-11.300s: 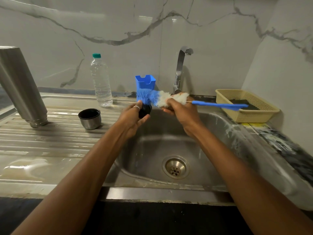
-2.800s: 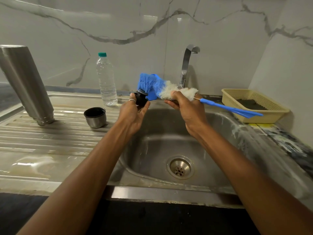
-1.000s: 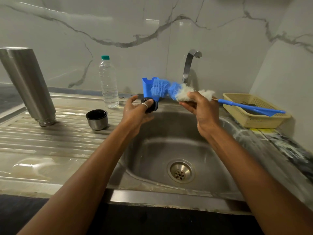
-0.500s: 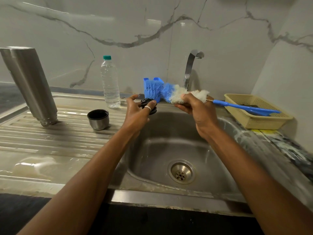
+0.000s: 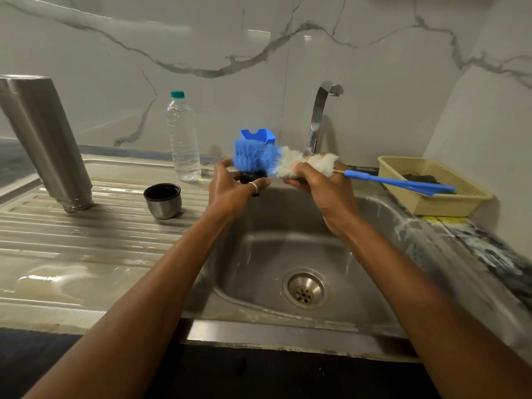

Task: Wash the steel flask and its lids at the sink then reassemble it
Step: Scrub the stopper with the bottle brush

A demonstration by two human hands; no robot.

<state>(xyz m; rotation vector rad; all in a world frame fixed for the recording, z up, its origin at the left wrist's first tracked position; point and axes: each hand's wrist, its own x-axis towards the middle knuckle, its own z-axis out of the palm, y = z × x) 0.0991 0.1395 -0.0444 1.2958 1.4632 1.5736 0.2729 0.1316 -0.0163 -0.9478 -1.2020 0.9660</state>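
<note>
My left hand grips a small black inner lid above the back edge of the sink. My right hand holds a bottle brush by its white bristles, and the blue bristle end presses on the lid. The brush's blue handle sticks out to the right. The steel flask stands upside down on the draining board at the left. A steel cup lid sits mouth up on the board beside it.
A clear water bottle stands at the back of the board. A blue holder and the tap are behind the sink. A yellow basket sits at the right. The board is wet near the front.
The brush head has shifted slightly over the black lid while both hands stay above the sink's back edge. Flask and cup lid have not moved.
</note>
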